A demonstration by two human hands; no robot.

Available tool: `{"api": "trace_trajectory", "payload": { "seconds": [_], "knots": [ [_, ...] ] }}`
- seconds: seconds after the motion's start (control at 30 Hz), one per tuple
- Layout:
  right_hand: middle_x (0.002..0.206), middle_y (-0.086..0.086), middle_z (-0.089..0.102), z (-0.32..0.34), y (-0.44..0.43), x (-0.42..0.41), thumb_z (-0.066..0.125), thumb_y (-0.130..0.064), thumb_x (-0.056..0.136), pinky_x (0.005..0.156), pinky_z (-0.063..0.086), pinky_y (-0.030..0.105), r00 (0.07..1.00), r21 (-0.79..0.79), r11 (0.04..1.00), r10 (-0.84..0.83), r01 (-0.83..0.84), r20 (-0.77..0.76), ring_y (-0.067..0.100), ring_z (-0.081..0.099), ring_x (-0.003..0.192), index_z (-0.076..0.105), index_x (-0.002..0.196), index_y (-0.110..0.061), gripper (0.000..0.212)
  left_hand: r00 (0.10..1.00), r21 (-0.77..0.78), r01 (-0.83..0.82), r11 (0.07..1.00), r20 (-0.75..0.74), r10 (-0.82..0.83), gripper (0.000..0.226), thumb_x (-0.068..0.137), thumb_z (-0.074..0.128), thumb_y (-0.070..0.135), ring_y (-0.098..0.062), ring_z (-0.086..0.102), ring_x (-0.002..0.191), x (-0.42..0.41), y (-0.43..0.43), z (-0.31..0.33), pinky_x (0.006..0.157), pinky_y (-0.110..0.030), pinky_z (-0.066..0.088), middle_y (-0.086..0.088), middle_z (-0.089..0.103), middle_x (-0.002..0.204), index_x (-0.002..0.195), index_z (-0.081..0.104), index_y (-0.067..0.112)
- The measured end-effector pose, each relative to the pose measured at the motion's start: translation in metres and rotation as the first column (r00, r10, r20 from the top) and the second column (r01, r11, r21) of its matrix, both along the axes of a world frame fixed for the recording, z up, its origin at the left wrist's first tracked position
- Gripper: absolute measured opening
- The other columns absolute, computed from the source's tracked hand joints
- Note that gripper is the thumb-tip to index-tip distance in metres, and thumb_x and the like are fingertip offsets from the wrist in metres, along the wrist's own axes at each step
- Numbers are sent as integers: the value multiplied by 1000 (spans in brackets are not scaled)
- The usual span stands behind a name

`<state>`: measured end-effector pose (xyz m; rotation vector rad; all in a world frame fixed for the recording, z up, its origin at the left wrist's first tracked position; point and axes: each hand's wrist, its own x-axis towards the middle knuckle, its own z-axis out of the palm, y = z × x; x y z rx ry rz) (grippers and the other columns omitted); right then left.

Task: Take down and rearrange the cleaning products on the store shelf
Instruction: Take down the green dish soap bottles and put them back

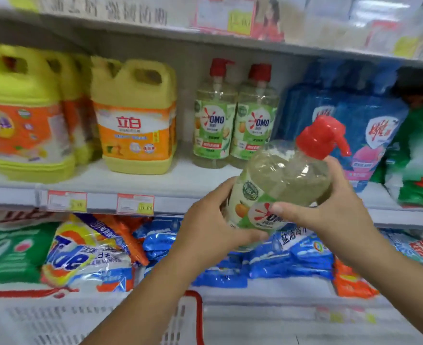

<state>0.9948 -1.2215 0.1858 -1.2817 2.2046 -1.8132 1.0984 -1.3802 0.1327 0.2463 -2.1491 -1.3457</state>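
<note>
My left hand [215, 220] wraps round the bottom of a clear soap bottle [280, 178]. My right hand [330, 210] grips its fat top part under the red pump [322, 138], so the bottle leans right, in the air in front of the shelf [193, 178]. Two more bottles like it [215, 115] stand side by side on that shelf, with a yellow jug [135, 115] to their left and blue bags [342, 108] to their right.

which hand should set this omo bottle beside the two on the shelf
Probably the right hand: it grips the bottle high, under the red pump. The left hand cups the base, which must land on the shelf.
</note>
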Motion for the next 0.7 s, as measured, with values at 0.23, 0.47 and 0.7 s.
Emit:
{"api": "trace_trajectory", "payload": {
  "seconds": [0.23, 0.47, 0.7],
  "knots": [
    [117, -17, 65, 61, -57, 3, 90, -46, 46, 84, 50, 12, 970, -77, 995, 46, -66, -237, -6, 63, 104, 49, 122, -37, 88, 940, -348, -327, 879, -26, 339, 97, 70, 76, 59, -2, 20, 143, -1, -54, 18, 116, -26, 19, 17, 24, 158, 151, 27, 39],
    [121, -13, 66, 73, -104, -25, 90, -46, 48, 93, 56, 41, 982, 3, 1000, 18, -17, -188, 5, 65, 109, 50, 133, -29, 95, 866, -695, -364, 620, -6, 500, 80, 82, 27, 82, -15, 20, 148, -1, -94, -44, 121, -37, -6, 3, 42, 152, 139, 48, 29],
    [115, -12, 66, 60, -140, -38, 86, -52, 45, 93, 56, 37, 982, 95, 995, 1, 18, -186, 6, 65, 105, 49, 126, -27, 93, 875, -695, -400, 597, -95, 475, 67, 84, 37, 74, -20, 36, 137, -11, -101, -58, 122, -40, 1, 5, 52, 134, 130, 52, 27]
  ]
}}
